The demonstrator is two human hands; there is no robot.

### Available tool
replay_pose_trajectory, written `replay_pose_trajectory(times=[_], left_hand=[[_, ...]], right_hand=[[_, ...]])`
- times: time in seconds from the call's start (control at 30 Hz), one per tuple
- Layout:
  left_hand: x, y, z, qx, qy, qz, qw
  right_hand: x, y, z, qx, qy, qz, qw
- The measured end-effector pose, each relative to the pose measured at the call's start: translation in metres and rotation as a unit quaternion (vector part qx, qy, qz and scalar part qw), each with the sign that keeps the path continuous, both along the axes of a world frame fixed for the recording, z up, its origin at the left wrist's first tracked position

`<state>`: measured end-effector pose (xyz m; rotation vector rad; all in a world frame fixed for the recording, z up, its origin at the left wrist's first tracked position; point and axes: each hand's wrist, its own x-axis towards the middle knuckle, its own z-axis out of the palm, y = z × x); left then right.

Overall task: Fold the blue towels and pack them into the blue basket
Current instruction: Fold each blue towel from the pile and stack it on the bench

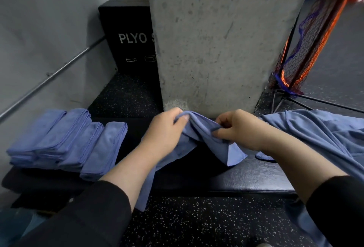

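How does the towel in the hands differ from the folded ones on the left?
The held towel is unfolded, bunched and lifted, gripped by the left hand and right hand; the folded towels are flat rectangles lying untouched in an overlapping row. Both are the same blue cloth.

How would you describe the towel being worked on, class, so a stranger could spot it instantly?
Start at the concrete pillar. Directly below it, on the black bench, lies a crumpled blue towel. Unlike the folded towels to the left, or the loose pile to the right, both hands grip it.
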<state>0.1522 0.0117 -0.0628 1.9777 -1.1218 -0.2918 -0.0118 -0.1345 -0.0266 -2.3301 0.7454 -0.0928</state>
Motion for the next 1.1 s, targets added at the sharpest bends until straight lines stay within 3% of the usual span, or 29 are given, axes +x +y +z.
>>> replay_pose_trajectory(times=[0.1,0.17,0.3,0.4,0.47,0.5,0.57,0.67,0.77,0.83,0.93,1.0,1.07,1.1], left_hand=[[0.014,0.002,-0.002,0.041,0.006,0.019,0.999],[0.011,0.006,-0.003,0.048,0.038,-0.036,0.997],[-0.009,0.001,-0.004,0.004,0.09,-0.095,0.991],[-0.012,-0.004,0.007,-0.05,0.061,-0.033,0.996],[-0.008,-0.003,0.012,-0.092,0.083,0.001,0.992],[-0.005,-0.003,0.014,-0.108,0.093,0.014,0.99],[0.0,0.0,0.014,-0.116,0.113,0.037,0.986],[0.005,0.005,0.015,-0.116,0.13,0.049,0.983],[0.019,0.009,0.011,-0.071,0.046,0.063,0.994],[0.03,0.01,0.009,-0.065,-0.054,0.084,0.993],[0.044,0.007,0.012,-0.051,-0.144,0.176,0.972],[0.05,0.003,0.019,-0.091,-0.025,0.203,0.975],[0.049,-0.004,0.025,-0.162,0.173,0.18,0.955],[0.048,-0.006,0.027,-0.163,0.227,0.169,0.945]], right_hand=[[0.0,-0.004,-0.003,-0.04,-0.053,-0.056,0.996],[0.002,-0.001,-0.002,-0.03,-0.111,-0.064,0.991],[0.01,0.01,0.0,0.077,-0.164,-0.029,0.983],[0.013,0.011,-0.006,0.157,-0.229,-0.061,0.959],[0.009,0.008,-0.009,0.23,-0.21,-0.02,0.95],[0.006,0.007,-0.01,0.222,-0.168,0.01,0.96],[0.002,0.005,-0.015,0.113,-0.041,0.06,0.991],[-0.001,0.005,-0.021,-0.018,0.086,0.071,0.994],[-0.001,-0.002,-0.014,-0.063,0.141,0.024,0.988],[0.004,-0.012,-0.008,-0.099,0.131,-0.046,0.985],[0.016,-0.02,-0.007,-0.105,-0.048,-0.168,0.979],[0.026,-0.017,-0.008,-0.073,-0.147,-0.181,0.97],[0.034,-0.013,-0.013,-0.012,-0.123,-0.127,0.984],[0.037,-0.011,-0.018,-0.009,-0.087,-0.106,0.991]])
